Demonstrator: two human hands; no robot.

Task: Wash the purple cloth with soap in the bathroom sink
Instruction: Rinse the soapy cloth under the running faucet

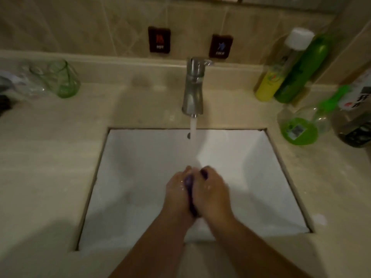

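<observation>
Two bare forearms, no sleeves in view. Wet left hand (177, 189) and right hand (212, 192), water droplets glinting on the backs. No rings, watch or bracelets visible. Dark polish on one right fingernail.

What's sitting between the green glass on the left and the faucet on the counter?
Nothing stands there. In the head view, the stretch of countertop between the green glass and the faucet is bare beige stone, with only a faint smudge near the back edge.

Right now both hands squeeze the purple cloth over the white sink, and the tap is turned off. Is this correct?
Not quite. The head view shows the tap running: a stream of water falls toward the hands. The rest holds: the left hand and right hand squeeze the purple cloth over the white sink.
</observation>
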